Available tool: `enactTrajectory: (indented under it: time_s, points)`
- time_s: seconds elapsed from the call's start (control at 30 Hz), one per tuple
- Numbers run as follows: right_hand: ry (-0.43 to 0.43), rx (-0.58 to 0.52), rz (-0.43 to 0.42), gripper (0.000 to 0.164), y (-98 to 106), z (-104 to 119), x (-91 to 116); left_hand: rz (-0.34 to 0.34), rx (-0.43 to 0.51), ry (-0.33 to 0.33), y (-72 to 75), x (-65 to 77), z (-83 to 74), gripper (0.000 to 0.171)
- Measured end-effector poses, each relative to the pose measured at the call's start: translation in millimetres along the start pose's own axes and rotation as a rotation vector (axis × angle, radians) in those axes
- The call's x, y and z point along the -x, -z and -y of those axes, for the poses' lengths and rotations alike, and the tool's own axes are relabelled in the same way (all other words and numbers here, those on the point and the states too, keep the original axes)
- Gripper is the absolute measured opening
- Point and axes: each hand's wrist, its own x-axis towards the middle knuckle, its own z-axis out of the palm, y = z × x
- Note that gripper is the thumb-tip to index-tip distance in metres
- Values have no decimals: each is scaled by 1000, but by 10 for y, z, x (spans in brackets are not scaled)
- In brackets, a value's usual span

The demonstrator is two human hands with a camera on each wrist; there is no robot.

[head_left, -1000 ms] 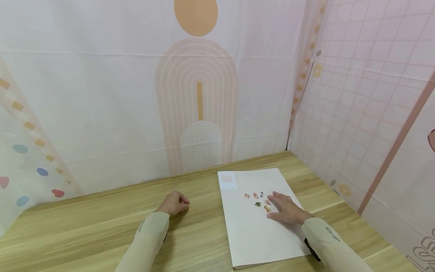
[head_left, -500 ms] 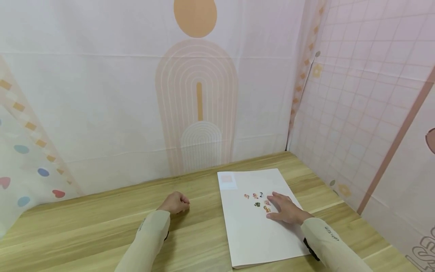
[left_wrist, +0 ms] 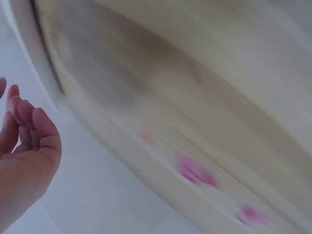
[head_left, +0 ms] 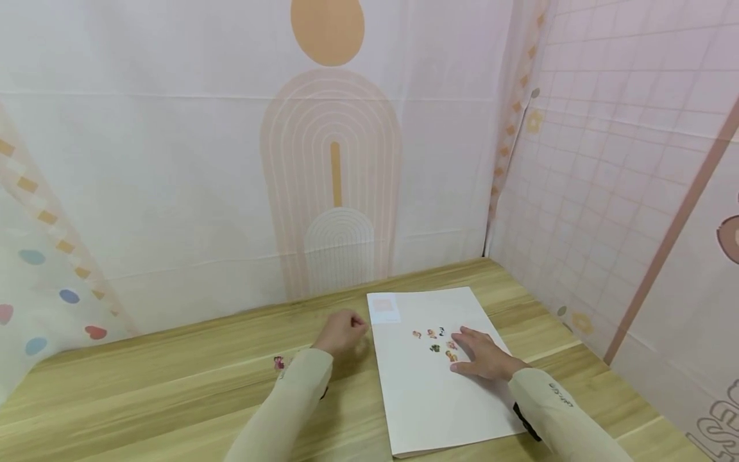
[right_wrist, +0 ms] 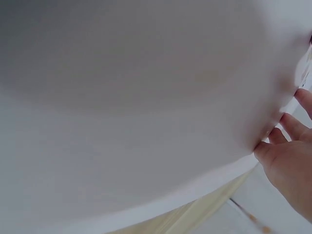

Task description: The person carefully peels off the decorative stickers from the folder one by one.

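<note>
In the head view my right hand [head_left: 484, 354] rests on a large white paper sheet or pad [head_left: 439, 410], its fingers spread. Several small multicoloured sticker-like figures [head_left: 435, 348] lie on the sheet beside those fingertips. My left hand [head_left: 342, 331] is just left of the sheet's edge, over the table, with curled fingers. In the left wrist view that hand's fingers [left_wrist: 44, 129] bend inward. Whether a small piece is pinched there is hidden. A small pink figure [head_left: 279, 363] lies on the table by the left sleeve; more pink pieces [left_wrist: 192, 170] show blurred in the left wrist view.
The wood-grain table [head_left: 144, 385] meets a patterned cloth wall [head_left: 190, 192] at the back and another [head_left: 600, 212] at the right. A pale label with a pinkish square [head_left: 384, 308] is at the sheet's upper left corner.
My left hand has moved right from the table toward the sheet, uncovering a pink figure by the sleeve. My right hand has stayed in place on the sheet.
</note>
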Motion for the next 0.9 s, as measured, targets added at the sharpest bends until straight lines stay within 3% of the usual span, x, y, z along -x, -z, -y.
enactTrajectory:
  time_s: [0.13,0.2,0.4,0.57,0.7,0.9]
  points:
    - [-1,-4,4,65,7,8,-1,-13,15,-116,-195,-81,-212,8]
    - [-2,-10,10,65,10,12,-6,-9,15,-138,-297,-111,-307,8]
    - [-24,-36,43,68,9,23,-28,57,83,-64,-596,-152,-525,9]
    - [-43,-44,54,69,-1,25,-54,83,108,-29,-779,-165,-596,10]
    - [-43,-56,51,68,3,34,-48,117,92,-13,-844,-164,-614,7]
    - [-47,-58,46,68,11,35,-32,175,67,-15,-811,-224,-715,6]
